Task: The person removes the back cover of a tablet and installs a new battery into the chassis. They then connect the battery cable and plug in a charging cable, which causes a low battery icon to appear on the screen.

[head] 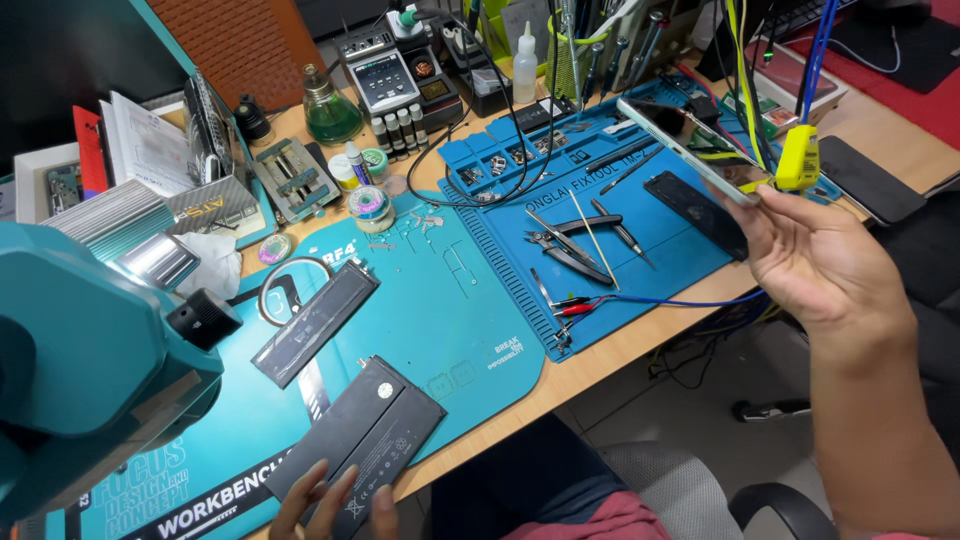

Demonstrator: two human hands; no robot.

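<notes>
Two rubbery work mats cover most of the bench: a teal mat under the person's near side and a darker blue mat with moulded parts trays beyond it. Both are matte and ribbed at the edges. At the left edge looms a teal microscope body, smooth painted metal with a black knob.

Judging by the layout, disassembly looks well along: a flat black battery, rectangular with a dull foil skin, already lies loose on the teal mat, and a second long black panel lies apart from it further up. Reassembly seems not yet begun, since tweezers and red and black clip leads lie spread on the blue mat.

The right hand is raised off the bench, fingers curled about a slim phone held edge-on and tilted, its glossy face catching reflections; a yellow clip hangs just beside it. The left hand shows only fingertips at the bottom edge, spread and resting on the near end of the battery, not clasping it
</notes>
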